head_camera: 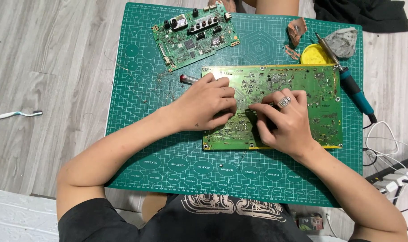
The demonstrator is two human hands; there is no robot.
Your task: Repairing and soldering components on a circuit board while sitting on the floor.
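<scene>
Presently, fine work at the middle of a large green rectangular circuit board (298,85) is judged underway: left hand (206,105) curled shut on a silver-tipped tool (188,79), right hand (284,118) pinching something unseen, fingertips meeting over the board.

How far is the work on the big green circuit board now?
Done: nothing clearly visible. In hand: both hands, left hand and right hand, press on the large circuit board. Left: the soldering iron lies unused beside it, and the smaller board is untouched.

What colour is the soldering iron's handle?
Blue, with a black end; the slim soldering iron shows best in the head view.
</scene>
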